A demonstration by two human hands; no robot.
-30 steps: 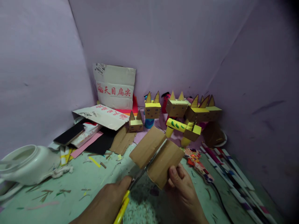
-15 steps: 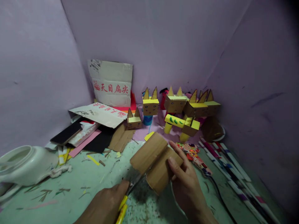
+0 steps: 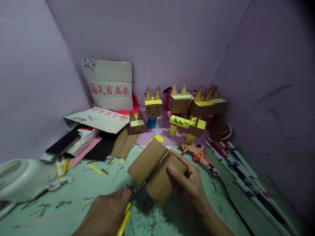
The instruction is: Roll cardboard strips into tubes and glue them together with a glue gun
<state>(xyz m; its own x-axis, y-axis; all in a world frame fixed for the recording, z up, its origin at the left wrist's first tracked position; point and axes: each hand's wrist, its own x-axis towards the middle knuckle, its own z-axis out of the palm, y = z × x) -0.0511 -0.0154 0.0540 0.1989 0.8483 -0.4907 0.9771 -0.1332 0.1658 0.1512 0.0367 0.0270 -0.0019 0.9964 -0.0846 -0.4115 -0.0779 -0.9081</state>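
Left hand [image 3: 110, 205] closed round the yellow handles of the scissors [image 3: 125, 213], blades running up and rightward from the fist, into the slit of the brown cardboard piece [image 3: 162, 177], which lies ahead and to the right of that hand; right hand [image 3: 188, 182] pinches the piece's right part, thumb on top. Each part's long axis slants from lower left to upper right, roughly along the blades; beyond the right hand, the patterned glue gun [image 3: 201, 159] points away and leftward, its black cord [image 3: 231, 203] trailing back toward the wearer; farther ahead of both hands, a yellow paper scrap [image 3: 157, 138].
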